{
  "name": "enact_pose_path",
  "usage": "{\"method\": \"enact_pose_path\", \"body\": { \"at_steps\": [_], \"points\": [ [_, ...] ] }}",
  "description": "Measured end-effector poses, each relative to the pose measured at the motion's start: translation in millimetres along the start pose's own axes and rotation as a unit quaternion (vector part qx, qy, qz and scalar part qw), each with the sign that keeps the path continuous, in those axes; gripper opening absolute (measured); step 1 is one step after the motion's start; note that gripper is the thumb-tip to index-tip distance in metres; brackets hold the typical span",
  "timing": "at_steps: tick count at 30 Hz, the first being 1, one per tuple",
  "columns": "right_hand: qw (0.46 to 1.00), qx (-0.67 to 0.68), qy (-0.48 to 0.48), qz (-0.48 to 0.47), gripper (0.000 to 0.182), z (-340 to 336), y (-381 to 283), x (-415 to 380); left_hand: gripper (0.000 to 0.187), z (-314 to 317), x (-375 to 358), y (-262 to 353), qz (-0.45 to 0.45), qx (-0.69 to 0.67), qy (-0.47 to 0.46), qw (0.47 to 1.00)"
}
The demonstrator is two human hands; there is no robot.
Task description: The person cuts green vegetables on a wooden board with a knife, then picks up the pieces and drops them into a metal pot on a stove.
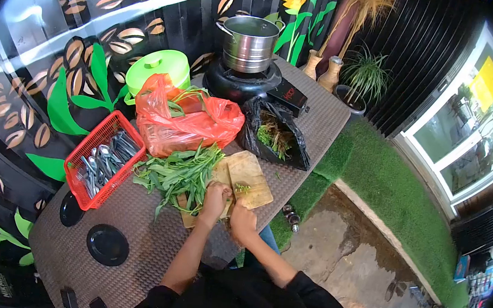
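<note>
Long green leafy stems (181, 174) lie in a heap on the table and over the left part of a wooden board (255, 185). My left hand (216, 200) is closed at the right end of the heap; what its fingers hold is too small to make out. Just right of it, my right hand (243, 221) is closed in a fist at the board's near edge, and what it grips is hidden. Small cut green pieces (243, 188) rest on the board above my right hand.
Behind the greens are a red plastic bag (183, 123), a black bag (278, 136) of trimmings and a lidded green pot (159, 69). A steel pot (250, 45) stands on a stove (242, 81). Left are a red cutlery basket (104, 160) and a black plate (107, 245).
</note>
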State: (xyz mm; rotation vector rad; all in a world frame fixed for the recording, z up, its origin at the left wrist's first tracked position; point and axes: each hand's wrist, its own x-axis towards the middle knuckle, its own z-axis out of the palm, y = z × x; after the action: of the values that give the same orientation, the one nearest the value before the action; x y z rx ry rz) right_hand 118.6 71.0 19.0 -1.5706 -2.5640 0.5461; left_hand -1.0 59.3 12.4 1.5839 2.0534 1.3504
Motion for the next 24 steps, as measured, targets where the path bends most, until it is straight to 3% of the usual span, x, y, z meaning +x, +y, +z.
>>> {"method": "enact_pose_path", "body": {
  "at_steps": [4,8,11,13,19,24],
  "points": [
    [0.994,-0.015,0.076,-0.075,0.019,4.1,9.8,22.2,0.005,1.5,1.6,-3.2,-0.003,0.003,0.007,1.000],
    [0.993,0.003,0.090,-0.071,0.016,-2.6,5.2,2.3,0.005,-2.4,3.7,1.3,-0.060,-0.041,-0.009,0.997],
    [0.997,-0.036,0.050,-0.040,0.019,11.1,5.5,2.2,0.004,-2.2,3.4,2.9,-0.075,-0.052,-0.029,0.995],
    [1.000,-0.009,0.021,-0.014,0.026,6.3,8.9,7.5,0.003,-0.8,-0.3,0.1,-0.021,0.046,-0.010,0.999],
    [1.000,0.020,0.000,-0.010,0.029,-16.1,30.1,9.4,0.005,5.3,-5.0,9.6,0.039,0.041,-0.001,0.998],
    [0.999,0.010,-0.006,-0.041,0.031,-28.7,36.3,16.1,0.007,16.7,-2.1,15.4,-0.008,0.011,0.002,1.000]
  ]
}}
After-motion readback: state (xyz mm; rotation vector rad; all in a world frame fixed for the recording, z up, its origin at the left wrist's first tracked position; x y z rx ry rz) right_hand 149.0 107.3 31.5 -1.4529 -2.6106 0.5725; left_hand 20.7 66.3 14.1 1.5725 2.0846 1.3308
